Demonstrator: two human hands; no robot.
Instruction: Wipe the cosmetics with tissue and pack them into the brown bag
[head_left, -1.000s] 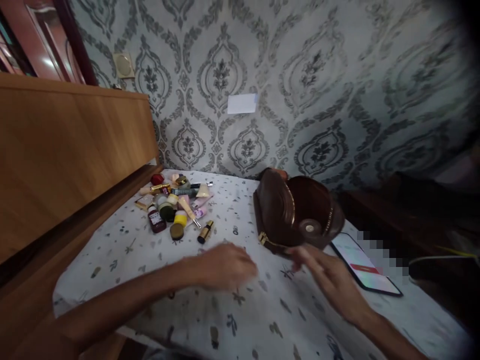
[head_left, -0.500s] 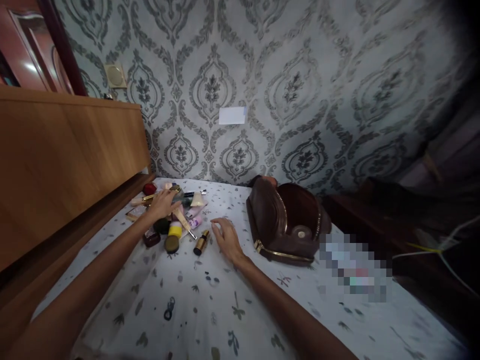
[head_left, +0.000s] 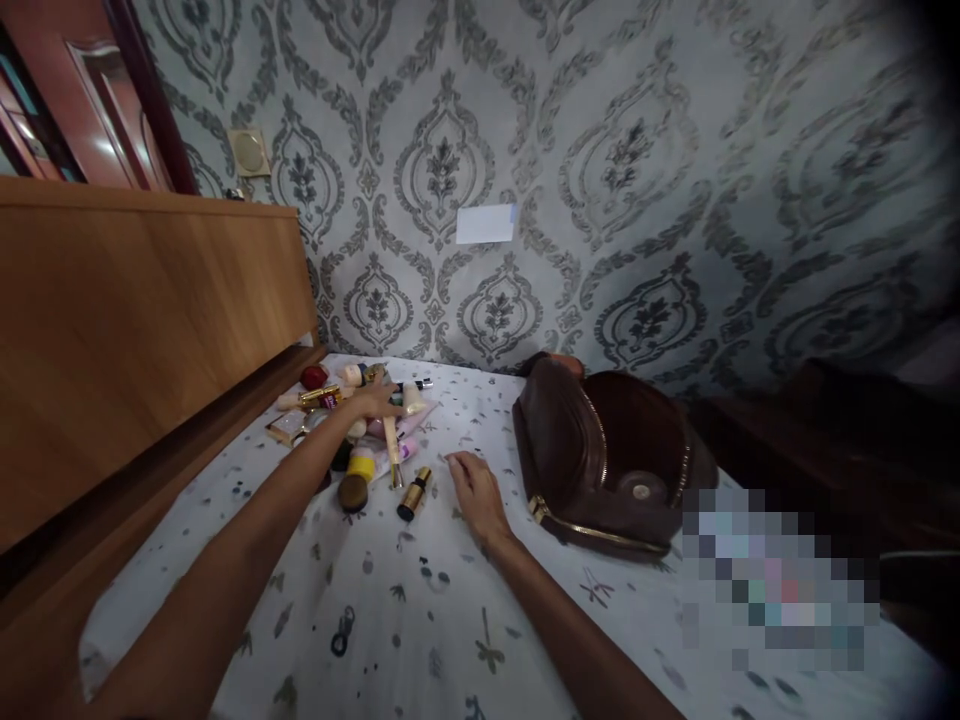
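Two bare hands show over a patterned white cloth (head_left: pixel 405 620). The left hand (head_left: pixel 373 402) is at the far part of a cosmetics pile (head_left: pixel 406 449), fingers spread; whether they grip anything I cannot tell. From near its fingers a cream tube (head_left: pixel 391 438) slants toward the person, beside a yellow jar (head_left: pixel 361 465) and a round brown-topped jar (head_left: pixel 352 492). The right hand (head_left: pixel 478 494), fingers loosely apart and with nothing visible in its grasp, is near a gold-and-black bottle (head_left: pixel 415 493) (lying just beside the pile). To the right of that hand sits a brown bag (head_left: pixel 551 425), its mouth gaping, edged by a gold zip. A red object (head_left: pixel 315 377) lies at the pile's far left, near the wooden cabinet (head_left: pixel 150 340).
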